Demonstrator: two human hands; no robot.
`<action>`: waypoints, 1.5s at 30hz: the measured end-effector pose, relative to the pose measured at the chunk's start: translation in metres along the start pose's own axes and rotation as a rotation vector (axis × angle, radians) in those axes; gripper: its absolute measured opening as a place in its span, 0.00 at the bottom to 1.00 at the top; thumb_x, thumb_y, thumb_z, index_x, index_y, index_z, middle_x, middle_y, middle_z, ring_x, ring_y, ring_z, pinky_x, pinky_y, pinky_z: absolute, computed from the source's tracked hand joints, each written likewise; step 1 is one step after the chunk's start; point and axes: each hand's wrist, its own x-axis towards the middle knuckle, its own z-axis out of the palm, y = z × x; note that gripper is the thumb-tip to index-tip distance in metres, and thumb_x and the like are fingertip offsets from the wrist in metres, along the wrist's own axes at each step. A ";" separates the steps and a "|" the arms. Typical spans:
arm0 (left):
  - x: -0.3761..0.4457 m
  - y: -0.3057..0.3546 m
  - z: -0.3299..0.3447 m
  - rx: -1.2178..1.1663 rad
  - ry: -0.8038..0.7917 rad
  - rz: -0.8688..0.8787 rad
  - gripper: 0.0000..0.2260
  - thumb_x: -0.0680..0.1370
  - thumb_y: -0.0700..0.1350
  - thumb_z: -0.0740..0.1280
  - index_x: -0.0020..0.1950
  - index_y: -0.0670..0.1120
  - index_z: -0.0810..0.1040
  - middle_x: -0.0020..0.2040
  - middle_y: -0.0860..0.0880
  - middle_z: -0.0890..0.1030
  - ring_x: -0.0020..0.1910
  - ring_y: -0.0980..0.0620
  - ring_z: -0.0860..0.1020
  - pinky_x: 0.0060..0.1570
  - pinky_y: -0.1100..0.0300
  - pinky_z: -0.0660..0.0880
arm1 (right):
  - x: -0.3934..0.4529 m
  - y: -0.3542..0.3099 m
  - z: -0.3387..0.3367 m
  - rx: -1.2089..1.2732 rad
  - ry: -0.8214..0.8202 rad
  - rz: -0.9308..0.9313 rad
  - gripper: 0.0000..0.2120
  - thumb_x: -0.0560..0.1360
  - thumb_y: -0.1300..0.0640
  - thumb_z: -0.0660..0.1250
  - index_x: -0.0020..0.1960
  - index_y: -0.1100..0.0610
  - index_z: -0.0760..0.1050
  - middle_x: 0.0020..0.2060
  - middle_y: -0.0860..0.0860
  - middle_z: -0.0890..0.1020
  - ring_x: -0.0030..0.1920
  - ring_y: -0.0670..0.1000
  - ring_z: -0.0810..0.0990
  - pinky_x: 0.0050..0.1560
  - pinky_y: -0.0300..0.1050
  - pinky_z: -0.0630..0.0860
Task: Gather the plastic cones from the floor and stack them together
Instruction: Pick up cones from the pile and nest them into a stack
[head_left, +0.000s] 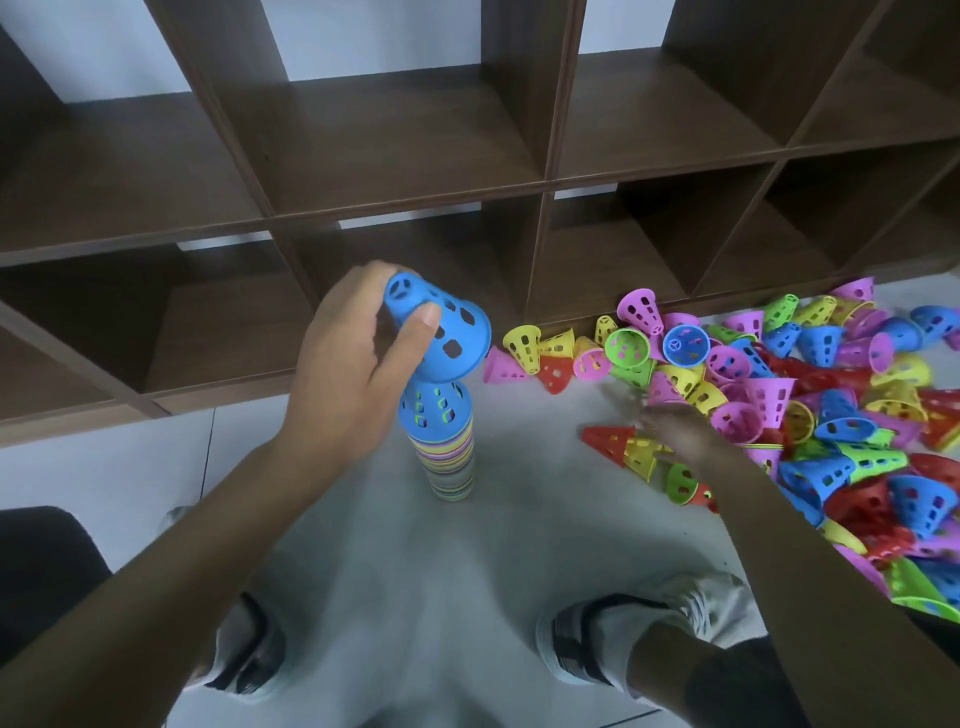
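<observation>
I saw the cone stack (447, 457) standing on the floor (405, 561) before the shelving unit (415, 171), with the loose cone pile (810, 395) at its right.

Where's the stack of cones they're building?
In the head view, the stack stands upright on the floor at centre, before the wooden shelf, directly beneath the blue cone the left hand holds.

No text, label, brand, number or sign can be read anywhere in the view.
</observation>
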 end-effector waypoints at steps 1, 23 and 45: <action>-0.001 -0.002 0.001 0.046 -0.012 0.000 0.11 0.82 0.52 0.62 0.54 0.45 0.75 0.48 0.51 0.77 0.49 0.47 0.77 0.49 0.45 0.76 | 0.002 0.009 0.003 -0.102 0.016 0.005 0.30 0.75 0.33 0.64 0.56 0.61 0.79 0.50 0.57 0.83 0.50 0.55 0.81 0.65 0.59 0.70; -0.028 -0.047 0.017 0.189 -0.252 -0.172 0.16 0.77 0.64 0.63 0.59 0.57 0.76 0.55 0.58 0.73 0.57 0.55 0.75 0.56 0.52 0.76 | 0.024 0.042 0.053 -0.285 0.414 -0.123 0.18 0.74 0.59 0.73 0.62 0.60 0.81 0.55 0.62 0.82 0.59 0.64 0.78 0.56 0.50 0.74; -0.007 -0.030 0.004 0.134 -0.197 -0.170 0.21 0.75 0.65 0.64 0.62 0.55 0.76 0.58 0.62 0.75 0.62 0.60 0.75 0.62 0.56 0.74 | -0.011 -0.091 0.059 0.843 0.042 -0.089 0.09 0.74 0.69 0.72 0.54 0.67 0.81 0.50 0.58 0.84 0.50 0.51 0.84 0.44 0.39 0.82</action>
